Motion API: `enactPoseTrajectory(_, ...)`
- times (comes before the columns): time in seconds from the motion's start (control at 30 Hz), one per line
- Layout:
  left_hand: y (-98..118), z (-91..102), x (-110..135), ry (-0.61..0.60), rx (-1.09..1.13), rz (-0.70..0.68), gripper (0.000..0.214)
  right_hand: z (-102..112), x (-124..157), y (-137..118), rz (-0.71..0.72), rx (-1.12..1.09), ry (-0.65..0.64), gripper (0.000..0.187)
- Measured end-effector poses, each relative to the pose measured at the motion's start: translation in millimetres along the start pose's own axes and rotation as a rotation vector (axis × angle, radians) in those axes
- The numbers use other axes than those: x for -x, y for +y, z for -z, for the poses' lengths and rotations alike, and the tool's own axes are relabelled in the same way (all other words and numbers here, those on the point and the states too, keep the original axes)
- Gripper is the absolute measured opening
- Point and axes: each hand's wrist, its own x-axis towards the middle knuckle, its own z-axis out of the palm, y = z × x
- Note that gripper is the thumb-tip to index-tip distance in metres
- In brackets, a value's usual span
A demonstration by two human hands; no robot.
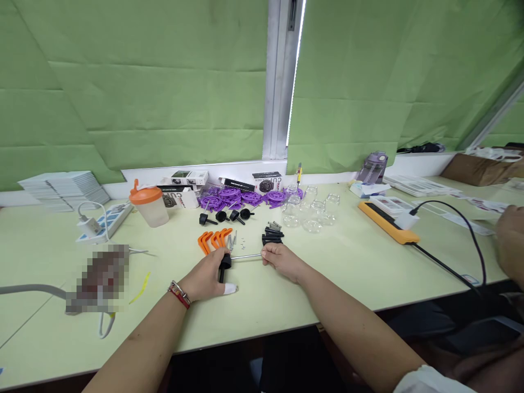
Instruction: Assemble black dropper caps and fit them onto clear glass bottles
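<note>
My left hand (208, 275) is closed around a black plastic part (225, 263) with a round head and a stem, low over the front of the table. A thin metal rod (248, 256) runs from that part to the right. The rod's far end is pinched between the fingertips of my right hand (282, 261). White tape wraps my left thumb. Just beyond my hands lie orange L-shaped pieces (215, 238), long screws (232, 240) and tiny hardware (243, 243). Black cylindrical pieces (272, 235) and small springs (274, 225) are beyond my right hand.
Several similar black parts (222, 216) lie before purple plastic pieces (231, 196). Clear cups (313, 224) stand to their right, a shaker bottle (150, 204) to their left. A yellow-and-black power strip (387, 222) trails a cable. Another person's hand (511, 237) is at the right edge.
</note>
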Motion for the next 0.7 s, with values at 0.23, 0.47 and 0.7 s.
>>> enactPoseTrajectory(0.23,0.2,0.0,0.1,-0.003,-0.004,0.001,0.074,0.5,0.3,1.0,0.014,0.009,-0.005,0.02)
enactPoseTrajectory(0.47,-0.8,-0.3,-0.1,0.001,0.006,0.003,0.075,0.7,1.1,-0.8,0.01,0.007,-0.005,0.021)
enactPoseTrajectory(0.7,1.5,0.7,0.6,-0.006,-0.01,0.004,0.074,0.4,3.6,-4.6,-0.018,0.006,0.0,0.019)
